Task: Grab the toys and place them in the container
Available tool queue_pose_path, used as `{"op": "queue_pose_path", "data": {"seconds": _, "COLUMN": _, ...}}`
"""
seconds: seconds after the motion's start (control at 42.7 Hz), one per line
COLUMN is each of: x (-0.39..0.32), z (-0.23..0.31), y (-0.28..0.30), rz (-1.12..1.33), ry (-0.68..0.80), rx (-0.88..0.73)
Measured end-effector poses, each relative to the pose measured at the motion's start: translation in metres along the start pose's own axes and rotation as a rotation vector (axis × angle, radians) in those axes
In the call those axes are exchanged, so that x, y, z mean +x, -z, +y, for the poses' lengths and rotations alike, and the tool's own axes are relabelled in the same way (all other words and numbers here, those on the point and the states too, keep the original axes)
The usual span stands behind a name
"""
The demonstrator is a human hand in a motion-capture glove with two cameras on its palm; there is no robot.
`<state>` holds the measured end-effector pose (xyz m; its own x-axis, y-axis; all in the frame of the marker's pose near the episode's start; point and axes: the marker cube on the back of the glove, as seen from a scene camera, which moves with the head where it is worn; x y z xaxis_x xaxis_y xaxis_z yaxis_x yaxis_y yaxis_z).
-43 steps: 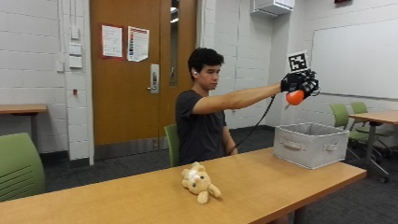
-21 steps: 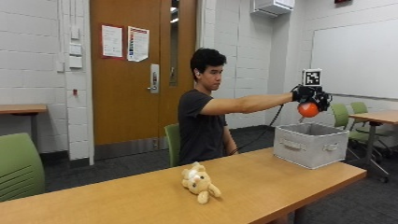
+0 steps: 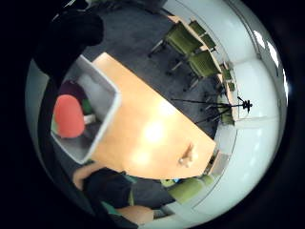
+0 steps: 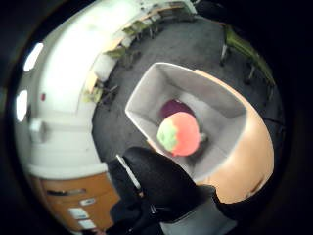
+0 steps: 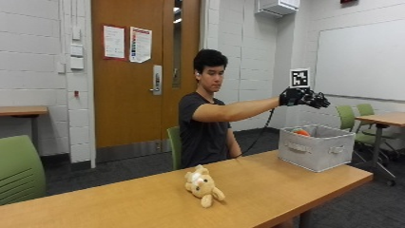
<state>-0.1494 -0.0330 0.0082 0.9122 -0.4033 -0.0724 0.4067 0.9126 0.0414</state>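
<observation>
**Gloved hand open above the grey bin; orange toy at the bin rim**

The gloved right hand is held out at arm's length above the grey fabric container. Its fingers are spread and relaxed and hold nothing. The glove is black and matte.

The round orange toy with a green patch appears directly over the open mouth of the container in the thumb side palm view, apart from the hand. In the outside view its orange top shows just at the container's rim. Whether it rests on the contents cannot be told. A dark purple rounded object lies inside the container beside it.

The container is a rectangular, soft-sided bin with pale grey woven walls and a strap handle on its near face. It stands at the right end of the long wooden table, whose top is smooth and light brown.

The cream plush teddy bear lies on the table top well apart from the container, toward the middle of the table, with nothing between them.

Green upholstered chairs stand around the table. A wooden door behind the person carries two paper notices; their text cannot be read. A whiteboard hangs on the right wall.
</observation>
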Motion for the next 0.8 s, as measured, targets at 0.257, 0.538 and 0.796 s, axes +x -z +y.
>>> {"op": "queue_pose_path", "data": {"seconds": 0.257, "x": 0.13, "z": 0.078, "y": 0.009, "rz": -0.029, "ry": -0.147, "rx": 0.046}}
{"op": "queue_pose_path", "data": {"seconds": 0.538, "x": 0.265, "z": 0.162, "y": 0.005, "rz": -0.029, "ry": -0.409, "rx": 0.059}}
{"op": "queue_pose_path", "data": {"seconds": 0.796, "x": 0.35, "z": 0.244, "y": -0.03, "rz": -0.008, "ry": -0.579, "rx": 0.009}}
